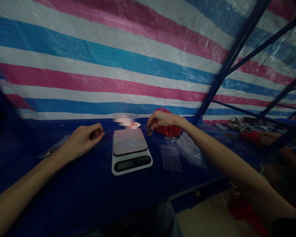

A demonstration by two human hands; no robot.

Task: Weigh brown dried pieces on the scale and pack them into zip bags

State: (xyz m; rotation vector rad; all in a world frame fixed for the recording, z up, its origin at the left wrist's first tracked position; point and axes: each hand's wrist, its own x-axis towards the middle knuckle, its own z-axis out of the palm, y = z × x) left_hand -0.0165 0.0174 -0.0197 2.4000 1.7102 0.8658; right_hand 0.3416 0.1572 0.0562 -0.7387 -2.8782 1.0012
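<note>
A white kitchen scale with a square platform and a dark display sits in the middle of the blue table. My left hand rests on the table left of the scale, fingers curled into a loose fist. My right hand hovers just beyond the scale's right rear corner, fingers pinched on a small dark thing I cannot make out. Behind that hand lies a red plastic bag. Several clear zip bags lie flat right of the scale.
A striped pink, blue and white tarp hangs behind the table. Dark blue metal poles rise at the right. Small items and another person's arm show at the far right. A clear bag lies at the left.
</note>
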